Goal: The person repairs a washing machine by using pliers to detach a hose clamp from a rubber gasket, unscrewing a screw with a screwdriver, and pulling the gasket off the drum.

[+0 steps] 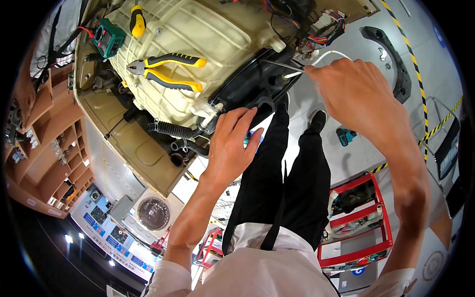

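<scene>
The right hand grips one slim metal tool, handle hidden, above a black curved part; the left hand is spread nearer, some fingertips obscured. Left: one combination pliers, one multimeter, one screwdriver, tip cut off.

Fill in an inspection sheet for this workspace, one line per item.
Surface: cream ribbed housing inside a tan metal cabinet.
Job's things: metal-shafted tool, its shaft over a black curved part.
Clutter: yellow-and-black pliers and a yellow-and-black handle on the housing; green meter at its left edge.
Hands: right hand grips the tool; left hand beside the black part, contact unclear.
Cables: coloured wires, upper right; red lead at the meter.
Surroundings: green power tool and dark curved block on floor; red-framed cart.
</scene>
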Demonstrator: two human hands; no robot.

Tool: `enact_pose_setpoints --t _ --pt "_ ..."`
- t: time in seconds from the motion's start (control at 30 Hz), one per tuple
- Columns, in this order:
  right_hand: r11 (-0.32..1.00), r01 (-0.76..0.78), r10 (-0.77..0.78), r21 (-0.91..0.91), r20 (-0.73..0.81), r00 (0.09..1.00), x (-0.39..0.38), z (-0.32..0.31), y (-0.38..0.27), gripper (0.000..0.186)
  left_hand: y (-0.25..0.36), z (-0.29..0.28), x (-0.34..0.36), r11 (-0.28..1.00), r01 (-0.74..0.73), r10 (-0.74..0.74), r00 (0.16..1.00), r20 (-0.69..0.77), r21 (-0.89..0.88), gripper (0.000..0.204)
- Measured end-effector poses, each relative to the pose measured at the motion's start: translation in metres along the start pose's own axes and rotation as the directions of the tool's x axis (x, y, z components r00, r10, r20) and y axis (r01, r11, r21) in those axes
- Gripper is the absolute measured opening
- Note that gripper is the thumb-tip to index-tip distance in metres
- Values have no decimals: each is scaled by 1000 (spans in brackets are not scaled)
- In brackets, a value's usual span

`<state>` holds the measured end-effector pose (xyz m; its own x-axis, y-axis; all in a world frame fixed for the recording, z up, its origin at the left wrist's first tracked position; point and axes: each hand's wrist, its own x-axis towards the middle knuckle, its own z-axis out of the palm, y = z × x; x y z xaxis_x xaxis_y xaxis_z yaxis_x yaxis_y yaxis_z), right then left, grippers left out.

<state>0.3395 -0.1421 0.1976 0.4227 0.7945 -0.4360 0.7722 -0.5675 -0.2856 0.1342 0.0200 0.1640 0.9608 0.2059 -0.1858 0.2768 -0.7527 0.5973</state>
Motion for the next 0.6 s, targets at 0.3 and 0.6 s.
enact_pose_setpoints --t 0.3,0.6 --pt "981 105 -111 -166 -28 993 17 -29 -9 32 -2 -1 3 999 32 -32 999 4 -10 37" --pt "923 -116 130 367 -12 991 -21 56 -8 37 -2 0 5 999 12 -13 999 -32 -39 35"
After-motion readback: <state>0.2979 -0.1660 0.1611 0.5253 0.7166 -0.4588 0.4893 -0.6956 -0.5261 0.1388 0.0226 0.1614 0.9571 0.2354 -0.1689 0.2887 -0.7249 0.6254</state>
